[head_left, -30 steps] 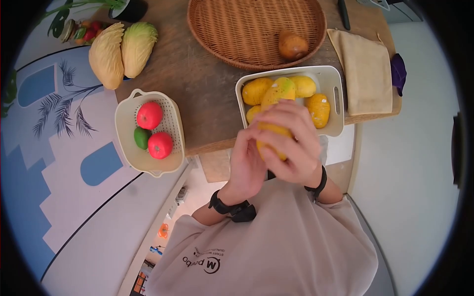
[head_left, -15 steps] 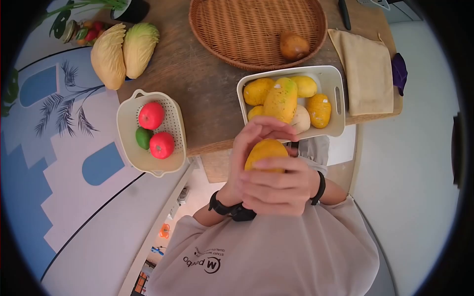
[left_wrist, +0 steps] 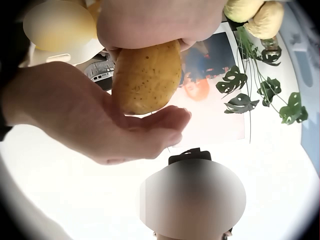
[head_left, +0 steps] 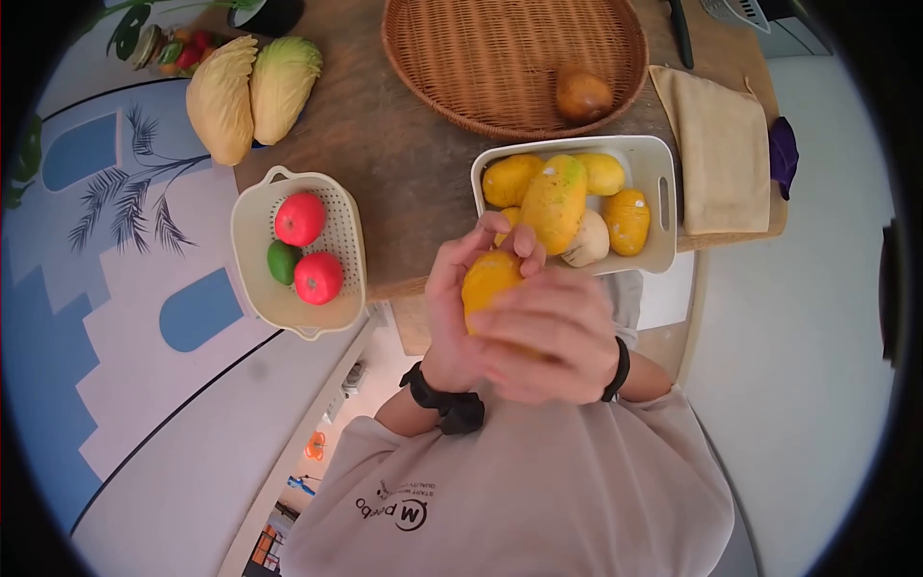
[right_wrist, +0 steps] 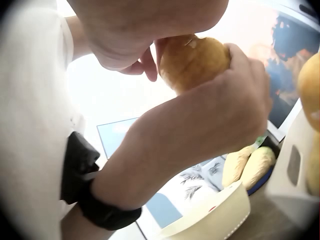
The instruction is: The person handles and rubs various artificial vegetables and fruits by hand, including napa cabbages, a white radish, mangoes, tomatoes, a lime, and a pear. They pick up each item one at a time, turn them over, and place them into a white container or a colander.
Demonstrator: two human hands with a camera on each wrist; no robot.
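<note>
Both hands hold a yellow mango (head_left: 488,284) in front of the chest, just off the table's front edge. My left hand (head_left: 450,313) cups its left side, fingers curled round the top. Across its lower right lies my right hand (head_left: 558,337), blurred in the head view. In the left wrist view, the right hand (left_wrist: 100,115) cups the underside of the speckled mango (left_wrist: 147,77). The right wrist view shows the left hand (right_wrist: 210,110) wrapped round the mango (right_wrist: 195,62). Beyond the hands, a white tray (head_left: 667,216) holds several yellow fruits (head_left: 555,204) and a pale round one (head_left: 586,240).
A cream basket (head_left: 252,288) at left holds two red fruits (head_left: 318,278) and a green one (head_left: 283,262). Behind stands a wicker tray (head_left: 490,58) with a brown fruit (head_left: 584,94). Cabbages (head_left: 284,88) lie back left, a cloth bag (head_left: 716,159) at right.
Both hands have drawn the mango back from the white tray towards the chest and slightly left. The right hand has shifted across the mango. The head view has moved a little.
</note>
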